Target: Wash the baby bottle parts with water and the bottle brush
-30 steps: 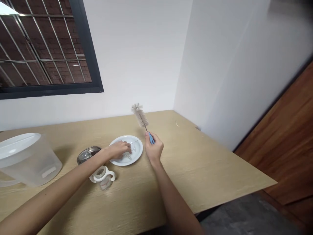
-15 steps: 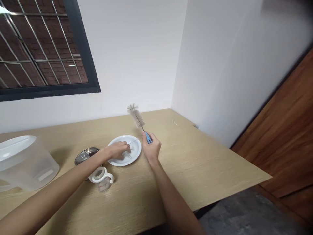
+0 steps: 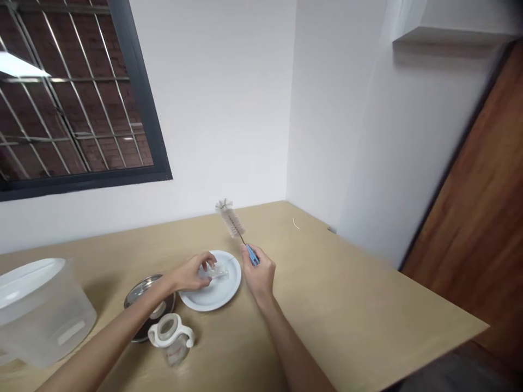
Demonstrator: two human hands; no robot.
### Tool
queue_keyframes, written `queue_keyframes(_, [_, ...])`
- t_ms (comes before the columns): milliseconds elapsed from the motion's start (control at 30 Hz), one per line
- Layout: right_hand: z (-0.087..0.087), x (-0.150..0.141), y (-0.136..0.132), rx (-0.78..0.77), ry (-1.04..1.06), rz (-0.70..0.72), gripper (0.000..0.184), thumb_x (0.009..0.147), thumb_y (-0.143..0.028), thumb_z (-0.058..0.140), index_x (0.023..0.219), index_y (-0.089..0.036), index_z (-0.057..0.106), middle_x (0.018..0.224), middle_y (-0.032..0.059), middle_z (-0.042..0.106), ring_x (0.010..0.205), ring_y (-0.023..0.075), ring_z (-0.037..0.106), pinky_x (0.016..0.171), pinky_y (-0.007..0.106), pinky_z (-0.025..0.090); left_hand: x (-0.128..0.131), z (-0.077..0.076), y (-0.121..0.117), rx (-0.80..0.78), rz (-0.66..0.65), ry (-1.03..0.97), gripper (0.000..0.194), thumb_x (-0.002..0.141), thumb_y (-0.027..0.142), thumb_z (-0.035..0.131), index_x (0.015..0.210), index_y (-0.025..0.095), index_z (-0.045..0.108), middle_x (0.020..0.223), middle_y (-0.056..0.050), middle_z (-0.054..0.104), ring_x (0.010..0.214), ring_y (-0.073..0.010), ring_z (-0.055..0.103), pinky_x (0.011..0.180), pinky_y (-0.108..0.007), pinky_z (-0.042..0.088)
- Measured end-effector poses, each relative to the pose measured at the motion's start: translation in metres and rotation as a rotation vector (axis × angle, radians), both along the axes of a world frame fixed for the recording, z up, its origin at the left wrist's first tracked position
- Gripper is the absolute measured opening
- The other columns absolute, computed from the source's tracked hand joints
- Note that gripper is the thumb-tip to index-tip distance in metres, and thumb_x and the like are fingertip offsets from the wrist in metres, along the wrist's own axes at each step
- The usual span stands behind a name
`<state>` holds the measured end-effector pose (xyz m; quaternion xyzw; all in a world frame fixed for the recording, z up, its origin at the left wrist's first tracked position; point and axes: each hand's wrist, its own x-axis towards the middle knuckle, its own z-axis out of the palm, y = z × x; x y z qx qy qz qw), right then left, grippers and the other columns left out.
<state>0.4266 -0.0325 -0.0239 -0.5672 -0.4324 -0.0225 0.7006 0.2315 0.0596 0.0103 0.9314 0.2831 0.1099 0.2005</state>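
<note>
A bottle brush with pale bristles and a blue handle points up and away in my right hand, its fingers wrapped round the handle. Over the white plate, my left hand curves its thumb and fingers around a small clear piece, perhaps plastic or silicone. A thin pale stem sticks out from that piece toward the right. Nearer to me stands a small clear baby bottle, uncapped, with a white two-handled ring round its neck. Part of a round metal lid is hidden behind my left forearm.
A translucent plastic tub is at the left of the wooden table. A thin pale strip lies near the back right corner. White walls meet behind the table, with a barred window at left.
The view has tilted up a little. My left hand has shifted away from me over the plate, its fingers now round the clear piece, which moved with it. The right hand still holds the brush.
</note>
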Motion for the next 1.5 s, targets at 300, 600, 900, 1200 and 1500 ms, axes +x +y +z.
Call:
queue_keyframes(300, [-0.01,-0.013,-0.002,-0.002,-0.273,0.194,0.024,0.092,-0.037,0.058,0.095,-0.018,0.073,0.087,0.0074,0.075,0.075,0.0184,0.07,0.07,0.025,0.053,-0.088,-0.014,-0.019,-0.475,0.443,-0.785,0.049,0.066,0.036,0.08,0.107,0.013,0.065,0.106,-0.015,0.074,0.103,-0.0281,0.068,0.091,-0.038,0.053])
queue_keyframes(600, [-0.015,-0.034,-0.013,0.073,-0.615,0.366,0.021,0.092,-0.025,0.059,0.109,-0.018,0.069,0.088,0.0073,0.074,0.07,0.0169,0.069,0.066,0.026,0.055,-0.129,-0.041,-0.032,-0.498,0.697,-1.099,0.064,0.048,0.041,0.092,0.1,0.011,0.07,0.096,-0.016,0.077,0.089,-0.0278,0.073,0.083,-0.036,0.057])
queue_keyframes(900, [-0.018,-0.046,-0.016,0.044,-0.76,0.401,0.022,0.093,-0.026,0.058,0.109,-0.016,0.07,0.078,0.0059,0.072,0.059,0.0141,0.065,0.055,0.023,0.05,-0.133,-0.039,-0.039,-0.464,0.758,-1.112,0.065,0.051,0.041,0.09,0.104,0.009,0.07,0.096,-0.014,0.077,0.079,-0.0255,0.074,0.071,-0.032,0.057])
queue_keyframes(1200, [-0.019,-0.047,-0.018,0.008,-0.721,0.47,0.024,0.092,-0.026,0.058,0.112,-0.019,0.071,0.084,0.0076,0.073,0.066,0.0173,0.067,0.061,0.027,0.054,-0.141,-0.052,-0.036,-0.57,0.706,-1.104,0.055,0.061,0.044,0.085,0.103,0.011,0.072,0.099,-0.014,0.076,0.09,-0.0263,0.072,0.084,-0.035,0.055])
queue_keyframes(1500, [-0.021,-0.04,-0.014,-0.02,-0.682,0.351,0.022,0.091,-0.028,0.061,0.109,-0.018,0.071,0.093,0.0092,0.075,0.075,0.0191,0.07,0.068,0.027,0.056,-0.139,-0.052,-0.041,-0.595,0.683,-1.121,0.046,0.064,0.039,0.084,0.099,0.013,0.071,0.089,-0.011,0.077,0.084,-0.0238,0.072,0.075,-0.031,0.054])
